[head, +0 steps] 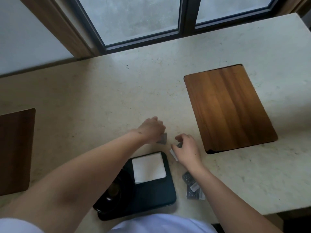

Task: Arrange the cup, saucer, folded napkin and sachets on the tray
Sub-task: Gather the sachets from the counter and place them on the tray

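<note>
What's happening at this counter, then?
A person is setting up a black tray. A folded napkin already lies on it, beside a dark cup and saucer partly hidden by the arm. The left hand and right hand each pick up sachets from the counter; more sachets wait beside the tray.

No writing can be read anywhere. The dark sachets (191, 185) lying on the counter (117, 91) beside the tray (156, 192) carry pale label patches, but whatever is printed there is too small and blurred to make out. The napkin (149, 167) is plain white.
</note>
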